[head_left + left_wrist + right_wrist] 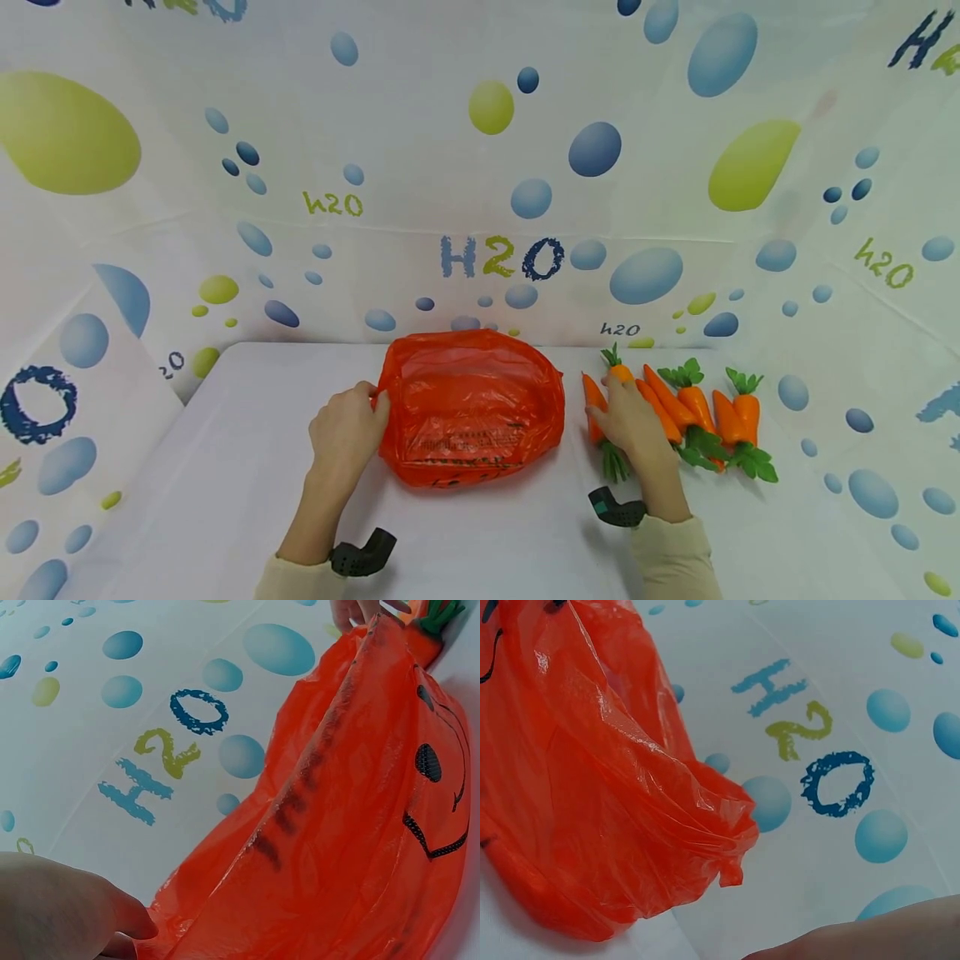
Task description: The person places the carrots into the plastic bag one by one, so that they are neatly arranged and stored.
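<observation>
A crinkled red plastic bag (pixel 472 408) with black printed marks lies on the white table. My left hand (pixel 348 425) pinches its left edge between thumb and fingers; in the left wrist view the thumb (pixel 135 919) presses on the film. To the right of the bag, my right hand (pixel 633 417) lies over toy carrots with green leaves. Its fingers are at an orange carrot (pixel 619 372), and its thumb crosses another carrot (pixel 592 396). The palm side is hidden, so I cannot tell whether the fingers close on a carrot. The right wrist view shows the bag's gathered corner (pixel 727 832).
Several more carrots (pixel 697 408) lie in a row right of my right hand, some with leaves towards me. Behind the white table (pixel 480 542) hangs a white cloth (pixel 420 167) printed with blue and green spots. A dark wrist camera (pixel 363 554) sits on my left wrist.
</observation>
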Action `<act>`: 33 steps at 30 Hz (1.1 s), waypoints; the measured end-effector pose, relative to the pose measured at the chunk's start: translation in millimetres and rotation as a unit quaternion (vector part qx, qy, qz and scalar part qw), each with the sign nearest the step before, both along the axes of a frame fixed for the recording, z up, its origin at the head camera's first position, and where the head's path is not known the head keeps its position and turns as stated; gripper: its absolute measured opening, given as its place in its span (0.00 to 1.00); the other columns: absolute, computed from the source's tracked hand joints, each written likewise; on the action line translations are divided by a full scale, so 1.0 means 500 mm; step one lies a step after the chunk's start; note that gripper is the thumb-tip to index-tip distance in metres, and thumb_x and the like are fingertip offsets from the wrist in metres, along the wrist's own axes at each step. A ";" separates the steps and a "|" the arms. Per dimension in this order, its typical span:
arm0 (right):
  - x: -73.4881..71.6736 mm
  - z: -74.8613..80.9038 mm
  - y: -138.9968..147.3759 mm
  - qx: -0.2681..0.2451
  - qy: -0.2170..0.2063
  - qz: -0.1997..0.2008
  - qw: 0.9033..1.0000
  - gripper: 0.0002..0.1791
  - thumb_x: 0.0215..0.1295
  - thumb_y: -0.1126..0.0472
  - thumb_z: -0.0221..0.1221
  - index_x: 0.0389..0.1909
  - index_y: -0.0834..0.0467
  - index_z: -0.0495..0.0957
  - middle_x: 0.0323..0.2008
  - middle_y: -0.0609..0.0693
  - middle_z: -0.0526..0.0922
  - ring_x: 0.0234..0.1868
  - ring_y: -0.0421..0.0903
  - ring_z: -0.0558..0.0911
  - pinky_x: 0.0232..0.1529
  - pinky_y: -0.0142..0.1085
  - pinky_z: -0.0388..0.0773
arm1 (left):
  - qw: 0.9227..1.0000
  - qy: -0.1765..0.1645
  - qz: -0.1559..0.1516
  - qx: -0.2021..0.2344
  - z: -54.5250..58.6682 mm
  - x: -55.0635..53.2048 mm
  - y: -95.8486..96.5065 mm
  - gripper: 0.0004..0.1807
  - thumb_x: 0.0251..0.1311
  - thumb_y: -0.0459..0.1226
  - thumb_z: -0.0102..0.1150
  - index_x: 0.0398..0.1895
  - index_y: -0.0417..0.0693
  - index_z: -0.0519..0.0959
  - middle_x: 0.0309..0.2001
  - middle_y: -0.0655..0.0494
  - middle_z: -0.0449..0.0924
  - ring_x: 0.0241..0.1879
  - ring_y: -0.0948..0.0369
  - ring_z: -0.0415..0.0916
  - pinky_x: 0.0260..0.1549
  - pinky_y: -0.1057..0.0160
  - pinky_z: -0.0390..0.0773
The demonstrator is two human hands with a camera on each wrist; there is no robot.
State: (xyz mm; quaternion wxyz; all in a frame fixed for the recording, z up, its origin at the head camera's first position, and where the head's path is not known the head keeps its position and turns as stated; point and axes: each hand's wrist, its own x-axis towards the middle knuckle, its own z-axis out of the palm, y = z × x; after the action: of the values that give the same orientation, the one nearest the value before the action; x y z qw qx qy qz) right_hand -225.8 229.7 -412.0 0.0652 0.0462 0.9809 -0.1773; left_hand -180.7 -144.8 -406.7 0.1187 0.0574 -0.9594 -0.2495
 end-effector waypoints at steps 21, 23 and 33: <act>0.004 -0.021 -0.009 0.011 -0.058 0.011 0.998 0.26 0.62 0.54 0.67 0.51 0.69 0.73 0.28 0.55 0.75 0.27 0.47 0.76 0.27 0.31 0.74 | 1.000 -0.013 0.001 -0.001 -0.005 0.004 -0.009 0.20 0.68 0.42 0.51 0.50 0.33 0.81 0.26 0.47 0.82 0.19 0.56 0.71 0.19 0.59 0.79; 0.005 -0.018 -0.010 0.013 -0.062 0.011 0.998 0.25 0.62 0.54 0.67 0.49 0.69 0.74 0.26 0.55 0.75 0.26 0.47 0.76 0.27 0.31 0.74 | 1.000 -0.010 0.000 -0.002 -0.004 0.004 -0.009 0.20 0.68 0.42 0.51 0.50 0.33 0.81 0.27 0.46 0.82 0.19 0.56 0.71 0.19 0.59 0.79; 0.005 -0.012 -0.012 0.042 -0.089 0.013 0.995 0.27 0.62 0.49 0.67 0.50 0.67 0.73 0.24 0.54 0.74 0.25 0.47 0.75 0.25 0.32 0.71 | 1.000 -0.007 0.000 -0.002 0.003 -0.001 -0.007 0.20 0.68 0.42 0.51 0.49 0.34 0.81 0.27 0.46 0.83 0.20 0.56 0.72 0.20 0.58 0.79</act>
State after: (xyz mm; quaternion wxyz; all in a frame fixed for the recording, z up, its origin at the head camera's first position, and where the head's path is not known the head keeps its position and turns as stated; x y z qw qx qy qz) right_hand -223.5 223.7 -418.1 0.1520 0.0519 0.9783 -0.1306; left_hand -181.2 -148.3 -405.3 0.1122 0.0588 -0.9605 -0.2477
